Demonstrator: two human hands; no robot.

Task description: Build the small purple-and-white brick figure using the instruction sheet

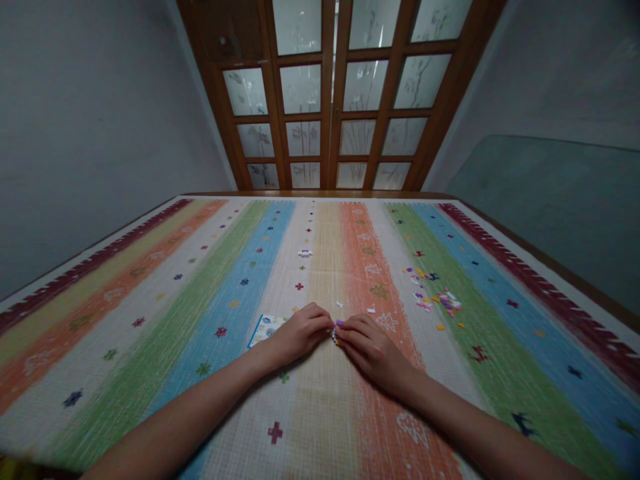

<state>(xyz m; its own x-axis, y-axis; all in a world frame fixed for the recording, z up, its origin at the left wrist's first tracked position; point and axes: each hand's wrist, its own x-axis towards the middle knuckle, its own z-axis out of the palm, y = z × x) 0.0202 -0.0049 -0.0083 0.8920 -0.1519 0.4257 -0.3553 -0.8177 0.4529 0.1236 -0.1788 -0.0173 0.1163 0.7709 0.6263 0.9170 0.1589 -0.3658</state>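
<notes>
Near the middle of the table, my left hand (306, 331) and my right hand (369, 343) meet at the fingertips around a small cluster of building bricks (335, 331) in white, purple and a little yellow. Both hands pinch it, one from each side, and the fingers cover much of it. Partly under my left hand lies a printed instruction sheet (264, 329) with a blue edge. A small white piece (340, 305) rests just beyond the fingertips, and another white brick (371, 311) lies beyond my right hand.
Loose small bricks (449, 301) in yellow, pink, purple and white are scattered to the right. Farther back sits a small white and purple brick piece (305, 253). A striped tablecloth (200, 320) covers the table. Behind its far edge stand wooden doors (330, 93) with glass panes.
</notes>
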